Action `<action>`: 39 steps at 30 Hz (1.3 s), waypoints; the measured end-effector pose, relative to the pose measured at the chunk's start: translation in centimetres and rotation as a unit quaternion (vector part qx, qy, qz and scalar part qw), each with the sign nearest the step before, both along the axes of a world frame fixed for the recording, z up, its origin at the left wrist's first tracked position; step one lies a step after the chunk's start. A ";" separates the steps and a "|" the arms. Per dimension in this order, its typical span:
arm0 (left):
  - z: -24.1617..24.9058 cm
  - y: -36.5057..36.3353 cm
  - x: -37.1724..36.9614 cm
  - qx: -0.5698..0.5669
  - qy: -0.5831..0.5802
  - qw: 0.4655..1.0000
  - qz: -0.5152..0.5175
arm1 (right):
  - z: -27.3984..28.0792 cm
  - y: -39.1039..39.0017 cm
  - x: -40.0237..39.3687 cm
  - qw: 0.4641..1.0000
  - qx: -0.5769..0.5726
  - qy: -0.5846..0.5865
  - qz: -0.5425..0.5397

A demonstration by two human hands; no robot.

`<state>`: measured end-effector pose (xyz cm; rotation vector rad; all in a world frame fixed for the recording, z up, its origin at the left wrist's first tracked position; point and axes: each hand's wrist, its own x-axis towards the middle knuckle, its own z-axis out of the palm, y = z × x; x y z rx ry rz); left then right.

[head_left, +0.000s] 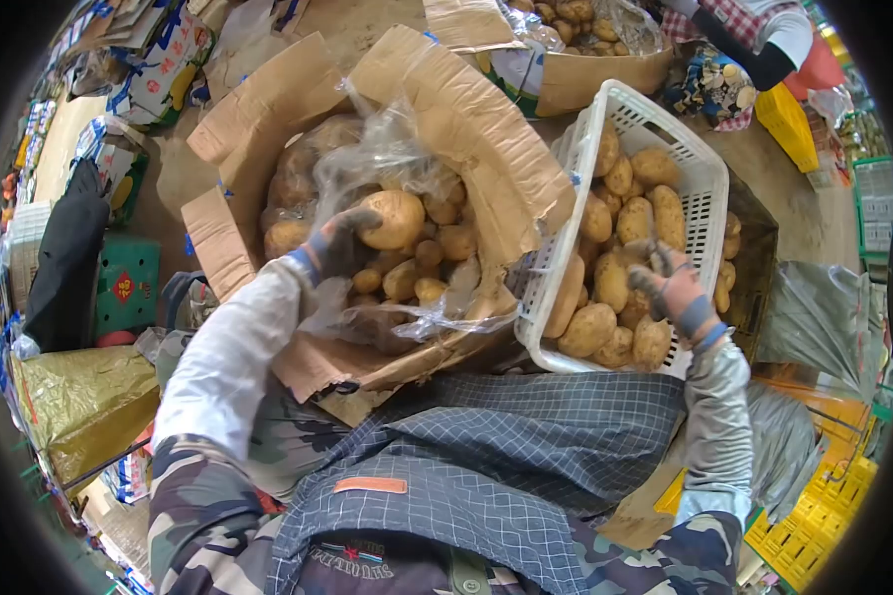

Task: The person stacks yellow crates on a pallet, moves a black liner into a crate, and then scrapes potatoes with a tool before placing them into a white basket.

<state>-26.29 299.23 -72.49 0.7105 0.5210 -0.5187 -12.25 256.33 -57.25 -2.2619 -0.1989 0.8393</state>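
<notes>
My left hand (339, 244), in a dark glove, is closed around a large potato (395, 218) over an open cardboard box (466, 119) lined with clear plastic and full of potatoes. My right hand (671, 288), in a grey and pink glove, rests on the potatoes in a white plastic basket (709, 183) to the right, its fingers curled over one potato (613, 281). The basket leans tilted against the box.
A second box of potatoes (575, 69) stands behind, with another person's sleeve (764, 50) near it. Yellow crates (814, 526) sit at lower right, a green crate (124, 288) and a gold bag (79, 407) at left. My checked apron (486, 456) fills the foreground.
</notes>
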 end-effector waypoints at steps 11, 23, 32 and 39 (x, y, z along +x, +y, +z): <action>14.3 -3.5 -9.2 0.024 -0.193 0.978 0.070 | 2.3 17.5 -10.4 0.918 -0.091 -0.263 0.283; 13.6 -3.7 -8.7 0.099 -0.205 0.965 0.132 | -0.4 21.0 -10.7 0.908 -0.154 -0.298 0.250; 11.9 -2.3 -7.9 -0.129 -0.019 0.991 -0.024 | -1.5 21.1 -11.5 0.856 0.496 0.130 0.062; 8.8 0.7 -6.9 0.131 -0.026 0.988 0.075 | 3.4 9.2 -3.2 0.977 0.186 -0.028 -0.099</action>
